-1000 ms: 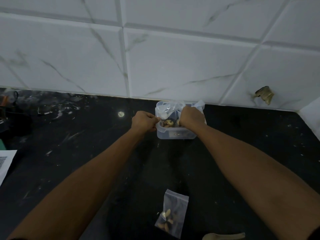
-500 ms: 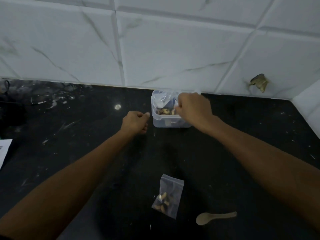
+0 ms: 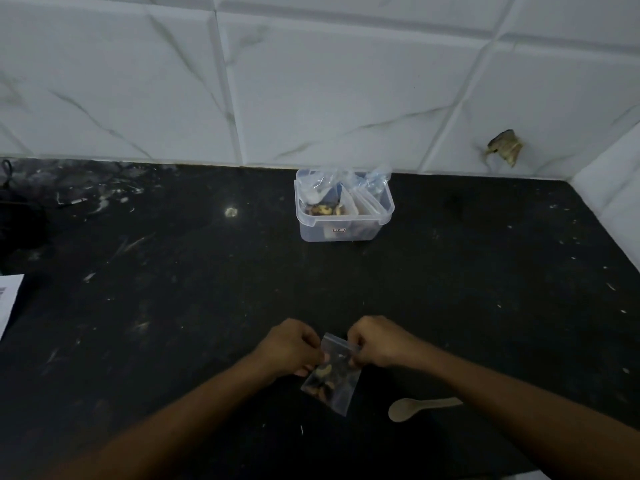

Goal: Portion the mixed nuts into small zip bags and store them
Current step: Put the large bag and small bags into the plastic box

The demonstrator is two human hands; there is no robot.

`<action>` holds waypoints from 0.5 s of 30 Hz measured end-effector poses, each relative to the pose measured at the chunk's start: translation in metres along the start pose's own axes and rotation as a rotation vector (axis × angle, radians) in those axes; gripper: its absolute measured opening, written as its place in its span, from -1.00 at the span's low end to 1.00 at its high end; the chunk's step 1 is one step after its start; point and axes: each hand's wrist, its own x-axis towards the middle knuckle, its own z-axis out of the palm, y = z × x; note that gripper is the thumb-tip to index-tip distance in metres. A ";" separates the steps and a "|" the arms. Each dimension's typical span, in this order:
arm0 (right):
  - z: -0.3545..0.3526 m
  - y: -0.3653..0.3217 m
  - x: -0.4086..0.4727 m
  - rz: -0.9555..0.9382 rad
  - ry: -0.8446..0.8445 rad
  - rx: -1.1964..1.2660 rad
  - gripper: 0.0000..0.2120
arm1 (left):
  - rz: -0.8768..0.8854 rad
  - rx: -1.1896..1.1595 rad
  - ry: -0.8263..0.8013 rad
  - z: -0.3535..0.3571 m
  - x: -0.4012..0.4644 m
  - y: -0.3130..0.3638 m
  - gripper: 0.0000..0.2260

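Both hands have come back from the container [image 3: 343, 216] at the wall. Now the left hand [image 3: 294, 344] pinches the zip bag [image 3: 334, 379] of nuts at its top left corner, the right hand [image 3: 375, 341] at the top right; the bag hangs between the fingers, the spoon [image 3: 420, 407] on the surface just right. Probably this bag gets sealed next.

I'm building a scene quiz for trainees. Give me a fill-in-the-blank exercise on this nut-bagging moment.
1. Both hands, left hand and right hand, pinch the top of one small ____ holding nuts.
2. The clear container stands at the back against the tiled ____.
3. On the black counter, right of the held bag, lies a ____.

Missing words: zip bag; wall; spoon.
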 end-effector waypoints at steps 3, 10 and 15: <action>-0.007 -0.001 -0.003 -0.006 -0.055 0.070 -0.85 | 0.057 0.042 0.017 0.001 -0.002 0.004 -0.95; -0.068 -0.024 -0.011 -0.128 0.215 0.228 -0.86 | 0.364 0.184 0.236 -0.044 -0.002 0.069 -0.86; -0.135 -0.053 -0.013 -0.182 0.518 0.357 -0.87 | 0.575 0.064 0.583 -0.086 0.010 0.129 -0.92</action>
